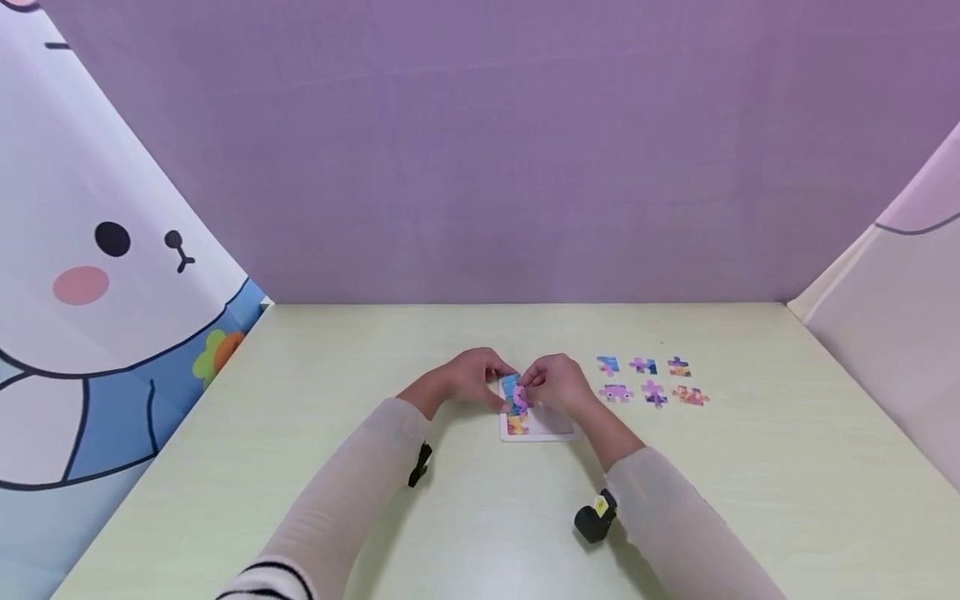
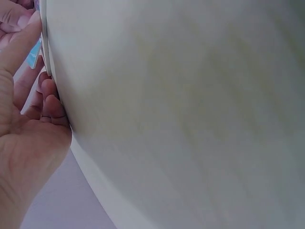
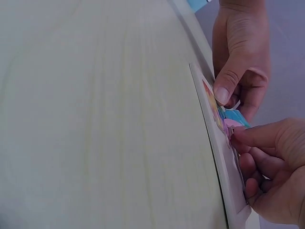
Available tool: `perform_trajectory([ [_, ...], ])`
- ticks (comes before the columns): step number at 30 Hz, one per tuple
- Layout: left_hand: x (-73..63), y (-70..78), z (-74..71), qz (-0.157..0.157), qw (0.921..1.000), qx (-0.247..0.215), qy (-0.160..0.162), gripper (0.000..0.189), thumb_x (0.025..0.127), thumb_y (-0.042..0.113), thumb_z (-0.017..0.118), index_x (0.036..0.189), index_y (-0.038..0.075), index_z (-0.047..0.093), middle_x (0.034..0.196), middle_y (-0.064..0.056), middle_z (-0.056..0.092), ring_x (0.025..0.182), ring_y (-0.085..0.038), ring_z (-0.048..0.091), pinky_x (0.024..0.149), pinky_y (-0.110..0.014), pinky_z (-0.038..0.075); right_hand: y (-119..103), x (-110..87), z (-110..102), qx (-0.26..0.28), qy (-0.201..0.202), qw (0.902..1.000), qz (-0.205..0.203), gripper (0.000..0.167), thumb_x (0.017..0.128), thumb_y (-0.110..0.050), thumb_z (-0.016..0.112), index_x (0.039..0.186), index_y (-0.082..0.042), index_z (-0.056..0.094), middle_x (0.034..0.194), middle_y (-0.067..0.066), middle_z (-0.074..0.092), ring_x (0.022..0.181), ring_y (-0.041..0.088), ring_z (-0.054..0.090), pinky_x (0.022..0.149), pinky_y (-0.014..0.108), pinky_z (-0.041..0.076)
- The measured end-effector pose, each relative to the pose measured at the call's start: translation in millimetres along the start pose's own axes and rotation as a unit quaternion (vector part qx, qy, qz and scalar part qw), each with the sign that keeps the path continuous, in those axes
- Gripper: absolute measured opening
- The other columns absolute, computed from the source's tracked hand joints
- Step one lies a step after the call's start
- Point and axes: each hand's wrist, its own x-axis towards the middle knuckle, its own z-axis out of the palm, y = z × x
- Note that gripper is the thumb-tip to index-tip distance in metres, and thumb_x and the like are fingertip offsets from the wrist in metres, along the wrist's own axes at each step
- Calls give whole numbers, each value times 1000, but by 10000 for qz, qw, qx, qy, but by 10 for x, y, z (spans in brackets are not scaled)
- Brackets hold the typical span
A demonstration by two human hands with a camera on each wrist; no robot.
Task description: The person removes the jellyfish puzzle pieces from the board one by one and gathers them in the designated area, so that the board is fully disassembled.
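A small white puzzle tray (image 1: 540, 438) lies flat on the table, with colourful pieces along its left side. My left hand (image 1: 474, 377) rests at the tray's left edge, its thumb (image 3: 225, 90) touching the pieces there and its index finger near the upper left corner. Thumb and fingertips of my right hand (image 1: 558, 385) pinch a jigsaw piece (image 3: 233, 123) with pink on it, over the assembled column. A blue piece corner (image 2: 33, 56) sticks up at a tilt between the hands. Fingers hide part of the held piece's outline. An orange-yellow piece (image 1: 517, 426) sits at the lower left.
Right of the tray, several loose jigsaw pieces lie in two rows, among them a blue-pink one (image 1: 608, 365) and an orange one (image 1: 690, 395). A purple cloth (image 1: 525, 167) stands behind the pale table (image 1: 337, 367). Black wrist devices (image 1: 596, 521) hang by the sleeves.
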Motion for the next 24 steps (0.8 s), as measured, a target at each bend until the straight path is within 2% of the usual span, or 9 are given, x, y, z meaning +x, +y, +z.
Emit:
perform_trajectory([
  [5, 3, -5, 12, 8, 9999, -110, 43, 56, 72, 22, 89, 123, 13, 69, 98, 4, 58, 87, -14, 48, 76, -25, 43, 60, -19, -47, 105, 112, 9999, -36, 6, 83, -1, 75, 88, -4, 73, 78, 3, 67, 76, 16, 61, 76, 31, 50],
  [12, -11, -1, 14, -85, 9999, -124, 62, 56, 72, 21, 89, 124, 12, 68, 97, 2, 57, 86, -15, 47, 75, -25, 42, 128, -109, -154, 315, 152, 9993, 147, 6, 87, -5, 73, 92, -8, 73, 87, 4, 68, 85, 20, 62, 82, 36, 52],
  [24, -28, 21, 20, -100, 9999, -95, 44, 56, 74, 20, 88, 125, 12, 68, 95, 1, 56, 86, -15, 46, 75, -25, 41, 119, -251, -267, 538, 260, 9980, 215, 7, 87, -5, 73, 94, -7, 72, 89, 5, 67, 83, 19, 61, 77, 31, 53],
])
